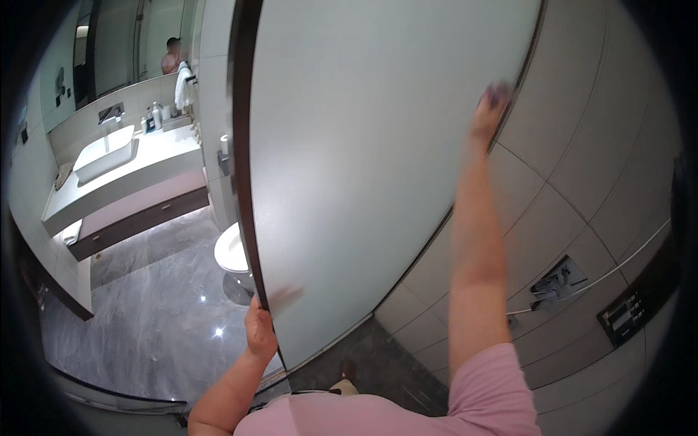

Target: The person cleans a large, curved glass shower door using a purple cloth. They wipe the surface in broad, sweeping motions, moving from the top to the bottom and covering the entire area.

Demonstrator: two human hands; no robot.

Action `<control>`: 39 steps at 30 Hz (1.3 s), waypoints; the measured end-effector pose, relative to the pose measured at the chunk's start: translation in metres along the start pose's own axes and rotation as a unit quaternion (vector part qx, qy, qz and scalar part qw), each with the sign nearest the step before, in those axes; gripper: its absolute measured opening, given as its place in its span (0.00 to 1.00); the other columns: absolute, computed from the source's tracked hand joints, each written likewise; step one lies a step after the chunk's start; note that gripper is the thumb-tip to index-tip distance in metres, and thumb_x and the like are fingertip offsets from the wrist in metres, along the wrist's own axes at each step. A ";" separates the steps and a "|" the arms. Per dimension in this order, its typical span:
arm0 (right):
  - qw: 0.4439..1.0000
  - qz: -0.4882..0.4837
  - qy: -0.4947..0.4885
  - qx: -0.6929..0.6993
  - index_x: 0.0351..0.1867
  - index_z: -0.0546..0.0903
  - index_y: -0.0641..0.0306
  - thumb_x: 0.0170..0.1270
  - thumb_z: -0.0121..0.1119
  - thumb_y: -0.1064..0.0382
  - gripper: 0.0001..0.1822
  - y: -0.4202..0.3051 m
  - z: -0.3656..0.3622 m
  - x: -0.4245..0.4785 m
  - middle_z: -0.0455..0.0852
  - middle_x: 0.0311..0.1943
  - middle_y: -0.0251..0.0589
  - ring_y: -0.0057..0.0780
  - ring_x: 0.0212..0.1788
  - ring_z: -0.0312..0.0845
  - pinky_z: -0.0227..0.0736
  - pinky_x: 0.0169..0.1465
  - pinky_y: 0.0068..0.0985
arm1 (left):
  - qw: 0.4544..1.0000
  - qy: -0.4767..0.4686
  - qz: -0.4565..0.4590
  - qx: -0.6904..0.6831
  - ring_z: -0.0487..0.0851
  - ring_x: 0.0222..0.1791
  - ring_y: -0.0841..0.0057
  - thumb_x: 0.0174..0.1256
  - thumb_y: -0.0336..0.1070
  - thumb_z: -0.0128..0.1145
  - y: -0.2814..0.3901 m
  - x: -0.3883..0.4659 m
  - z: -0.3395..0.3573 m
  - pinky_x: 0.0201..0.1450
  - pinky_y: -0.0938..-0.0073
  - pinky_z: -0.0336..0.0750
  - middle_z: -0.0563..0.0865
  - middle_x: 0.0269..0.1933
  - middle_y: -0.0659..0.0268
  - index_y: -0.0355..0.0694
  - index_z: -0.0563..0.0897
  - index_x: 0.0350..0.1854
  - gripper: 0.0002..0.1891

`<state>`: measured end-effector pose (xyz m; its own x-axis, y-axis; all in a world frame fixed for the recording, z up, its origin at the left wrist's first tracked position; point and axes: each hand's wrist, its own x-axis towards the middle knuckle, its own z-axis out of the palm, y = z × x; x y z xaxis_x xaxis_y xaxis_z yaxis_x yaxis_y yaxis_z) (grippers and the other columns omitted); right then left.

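Observation:
A large frosted glass panel (371, 163) with a dark frame stands before me. My left hand (261, 329) grips the dark edge of its frame low on the left side. My right hand (491, 106) is stretched far up to the panel's right edge, beside the tiled wall. It is blurred and holds a small purplish thing (499, 92), perhaps a cloth or sponge, against or close to the glass; contact cannot be told.
Left of the panel are a white vessel sink (106, 155) on a counter, toiletry bottles (155, 117), a hanging white towel (184, 87), a mirror (117, 49) and a toilet (232, 250). On the right wall sit a chrome shower mixer (559, 280) and a dark control panel (624, 319).

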<state>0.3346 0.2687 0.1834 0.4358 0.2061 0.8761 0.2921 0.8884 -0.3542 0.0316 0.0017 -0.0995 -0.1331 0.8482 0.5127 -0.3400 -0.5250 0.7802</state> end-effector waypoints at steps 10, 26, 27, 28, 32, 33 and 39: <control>0.770 0.612 0.179 -0.036 0.67 0.37 0.55 0.62 0.37 0.43 0.38 0.134 -0.133 -0.490 0.36 0.69 0.37 0.33 0.70 0.36 0.37 0.67 0.41 | 0.998 0.020 0.004 0.059 0.79 0.44 0.57 0.61 0.66 0.36 0.000 0.007 0.008 0.51 0.62 0.70 0.79 0.42 0.45 0.30 0.65 0.51 0.37; 0.997 0.073 -0.020 0.022 0.63 0.58 0.61 0.64 0.40 0.72 0.25 -0.062 0.007 -0.168 0.58 0.63 0.40 0.31 0.64 0.53 0.46 0.66 0.25 | 0.992 0.059 0.029 0.110 0.79 0.42 0.59 0.62 0.65 0.33 0.006 0.002 0.003 0.50 0.63 0.71 0.79 0.41 0.46 0.29 0.67 0.50 0.36; 0.990 0.129 0.055 -0.001 0.62 0.59 0.61 0.62 0.43 0.73 0.24 -0.027 -0.011 -0.185 0.58 0.62 0.42 0.33 0.63 0.54 0.51 0.64 0.28 | 0.993 0.049 0.029 0.107 0.79 0.42 0.59 0.62 0.65 0.33 0.006 0.004 0.004 0.49 0.63 0.71 0.79 0.41 0.47 0.29 0.67 0.49 0.36; 0.979 0.173 0.094 -0.041 0.62 0.58 0.62 0.65 0.42 0.69 0.23 0.007 -0.031 -0.212 0.57 0.63 0.43 0.33 0.64 0.54 0.51 0.64 0.27 | 0.993 0.040 0.028 0.106 0.79 0.42 0.59 0.62 0.65 0.33 0.005 0.005 0.004 0.49 0.63 0.71 0.80 0.41 0.47 0.29 0.67 0.49 0.36; 0.883 0.432 0.185 -0.018 0.63 0.58 0.62 0.65 0.44 0.64 0.24 0.049 -0.065 -0.325 0.57 0.63 0.42 0.31 0.65 0.52 0.49 0.65 0.26 | 0.994 0.048 0.030 0.095 0.79 0.42 0.59 0.63 0.64 0.33 0.006 0.005 0.003 0.49 0.64 0.71 0.80 0.40 0.47 0.29 0.68 0.48 0.36; 0.882 0.430 0.193 -0.016 0.63 0.57 0.62 0.65 0.44 0.64 0.24 0.038 -0.061 -0.333 0.56 0.63 0.41 0.30 0.65 0.51 0.49 0.64 0.26 | 0.994 0.043 0.032 0.094 0.79 0.42 0.59 0.63 0.64 0.33 0.006 0.007 0.004 0.49 0.64 0.71 0.80 0.40 0.47 0.29 0.68 0.49 0.35; 0.988 0.126 -0.021 0.093 0.63 0.60 0.56 0.67 0.39 0.64 0.22 -0.078 0.012 -0.216 0.63 0.55 0.31 0.19 0.51 0.60 0.56 0.54 0.16 | 0.994 0.048 0.033 0.093 0.79 0.43 0.59 0.64 0.63 0.32 0.009 0.005 0.002 0.50 0.64 0.71 0.79 0.42 0.48 0.29 0.67 0.50 0.35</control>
<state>0.2070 0.1598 0.0259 0.4378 0.4430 0.7824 0.0165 0.8661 -0.4997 0.0300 0.0010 -0.0893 -0.2398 0.8101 0.5350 -0.1503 -0.5754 0.8039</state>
